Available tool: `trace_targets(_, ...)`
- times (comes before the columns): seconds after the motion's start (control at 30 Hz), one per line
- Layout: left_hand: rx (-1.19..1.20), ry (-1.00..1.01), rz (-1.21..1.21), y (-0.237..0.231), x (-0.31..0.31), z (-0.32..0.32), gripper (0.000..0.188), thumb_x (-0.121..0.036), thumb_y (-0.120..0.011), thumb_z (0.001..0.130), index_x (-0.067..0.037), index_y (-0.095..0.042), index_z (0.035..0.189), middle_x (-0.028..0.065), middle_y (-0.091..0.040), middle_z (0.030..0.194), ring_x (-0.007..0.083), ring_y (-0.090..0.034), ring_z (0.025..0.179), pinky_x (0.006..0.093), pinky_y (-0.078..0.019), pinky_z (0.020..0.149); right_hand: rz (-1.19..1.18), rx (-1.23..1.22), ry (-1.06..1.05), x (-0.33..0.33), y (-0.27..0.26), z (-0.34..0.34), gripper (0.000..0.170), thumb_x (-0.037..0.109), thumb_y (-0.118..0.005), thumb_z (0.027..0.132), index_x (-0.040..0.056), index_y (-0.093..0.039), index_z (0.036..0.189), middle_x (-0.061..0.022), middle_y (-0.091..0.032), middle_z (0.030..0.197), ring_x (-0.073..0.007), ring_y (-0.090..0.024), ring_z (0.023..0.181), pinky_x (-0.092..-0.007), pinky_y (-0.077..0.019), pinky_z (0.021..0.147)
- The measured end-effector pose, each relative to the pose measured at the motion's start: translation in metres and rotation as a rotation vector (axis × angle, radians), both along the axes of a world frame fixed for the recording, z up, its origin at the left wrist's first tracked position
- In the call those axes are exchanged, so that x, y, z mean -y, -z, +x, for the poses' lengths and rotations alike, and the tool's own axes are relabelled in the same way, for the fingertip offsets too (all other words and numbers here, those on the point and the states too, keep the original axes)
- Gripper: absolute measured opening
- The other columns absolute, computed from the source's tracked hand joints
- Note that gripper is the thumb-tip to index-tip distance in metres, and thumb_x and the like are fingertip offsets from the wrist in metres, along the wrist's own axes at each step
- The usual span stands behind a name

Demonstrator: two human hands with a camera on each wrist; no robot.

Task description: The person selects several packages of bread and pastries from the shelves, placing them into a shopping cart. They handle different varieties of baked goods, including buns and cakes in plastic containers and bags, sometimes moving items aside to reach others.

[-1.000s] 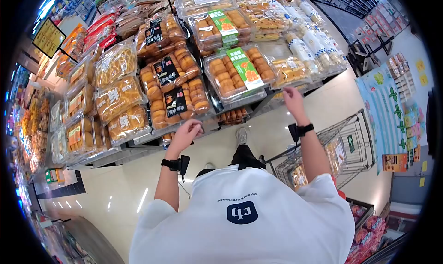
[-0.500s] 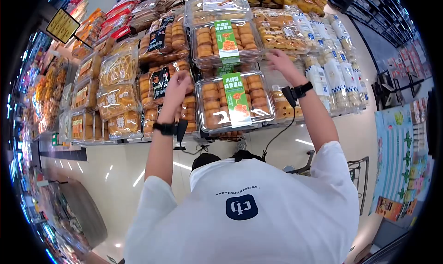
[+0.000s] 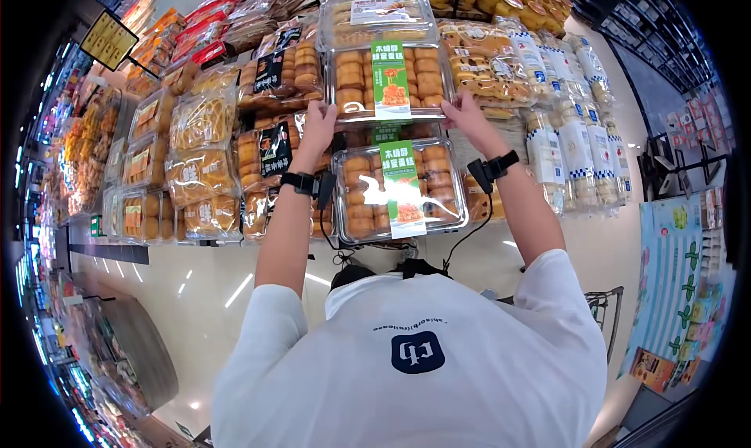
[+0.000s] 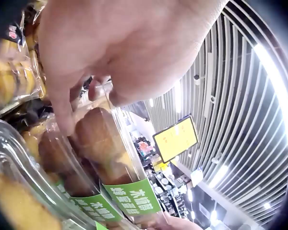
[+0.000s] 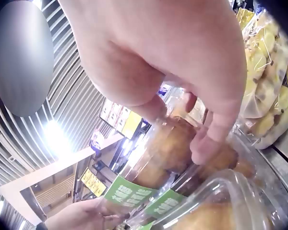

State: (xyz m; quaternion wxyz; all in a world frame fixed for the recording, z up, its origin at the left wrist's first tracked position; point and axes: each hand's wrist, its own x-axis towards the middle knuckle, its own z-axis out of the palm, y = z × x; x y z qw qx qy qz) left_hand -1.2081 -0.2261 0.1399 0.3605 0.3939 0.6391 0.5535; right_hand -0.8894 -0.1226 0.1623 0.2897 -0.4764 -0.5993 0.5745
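Observation:
A clear plastic box of small round cakes (image 3: 426,72) with a green label lies between my hands in the head view. My left hand (image 3: 318,127) grips its near left corner, and my right hand (image 3: 468,119) grips the near right corner. In the left wrist view, the left hand (image 4: 120,52) has its thumb and fingers around the box's end (image 4: 103,139). The right wrist view shows the right hand (image 5: 177,57) curled over the opposite end (image 5: 170,143). A second green-labelled cake box (image 3: 360,190) sits nearer my body, below the gripped one.
Black-labelled bread packs (image 3: 270,147) stand left of the boxes. To the right lie raisin bread bags (image 3: 485,61) and white-wrapped rolls (image 3: 547,151). Another clear box (image 3: 375,17) sits just behind the gripped one. A shopping cart (image 3: 602,307) stands at the right.
Both hands have moved forward over the shelf from its front edge, then closed in on the sides of the farther green-labelled cake box and taken hold of it.

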Motion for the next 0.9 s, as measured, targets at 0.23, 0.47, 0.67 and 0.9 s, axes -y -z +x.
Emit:
trace_targets(0.23, 0.275, 0.178, 0.232, -0.054, 0.049, 0.011, 0.045, -0.016, -0.056, 0.096, -0.003, -0.032, 0.131, 0.0042, -0.053, 0.106, 0.0128, -0.056, 0.094, 0.0248, -0.0512, 0.078, 0.177, -0.267, 0.077, 0.053, -0.028, 0.015, 0.033, 0.012, -0.06, 0.094, 0.002, -0.037, 0.117, -0.0078, -0.053, 0.103, -0.0121, -0.055, 0.093, -0.0288, -0.0543, 0.075)
trace_targets(0.47, 0.236, 0.459, 0.121, -0.088, 0.109, 0.011, 0.058, -0.019, -0.059, 0.095, -0.001, -0.031, 0.142, 0.0065, -0.049, 0.12, 0.0109, -0.048, 0.106, 0.0256, -0.042, 0.09, 0.268, -0.227, 0.137, 0.176, -0.077, 0.028, 0.055, 0.014, -0.062, 0.093, 0.004, -0.033, 0.139, -0.0041, -0.053, 0.116, -0.0121, -0.054, 0.1, -0.0295, -0.0475, 0.087)
trace_targets(0.67, 0.156, 0.652, 0.278, -0.069, 0.155, 0.035, 0.063, -0.021, -0.061, 0.094, 0.004, -0.029, 0.142, 0.0094, -0.046, 0.13, 0.0168, -0.045, 0.114, 0.0311, -0.0364, 0.1, 0.174, -0.332, 0.337, 0.301, -0.073, 0.034, 0.056, 0.022, -0.061, 0.094, 0.0023, -0.036, 0.141, -0.0038, -0.053, 0.127, -0.0123, -0.052, 0.111, -0.0298, -0.0432, 0.094)
trace_targets(0.9, 0.138, 0.937, 0.158, -0.054, 0.203, 0.104, 0.064, -0.025, -0.064, 0.092, 0.004, -0.032, 0.14, 0.0103, -0.049, 0.128, 0.0169, -0.048, 0.115, 0.0303, -0.0378, 0.1, 0.259, -0.147, 0.808, 0.444, -0.06, 0.071, 0.054, 0.032, -0.06, 0.095, 0.0002, -0.042, 0.135, -0.003, -0.055, 0.122, -0.0108, -0.052, 0.108, -0.0257, -0.043, 0.09)
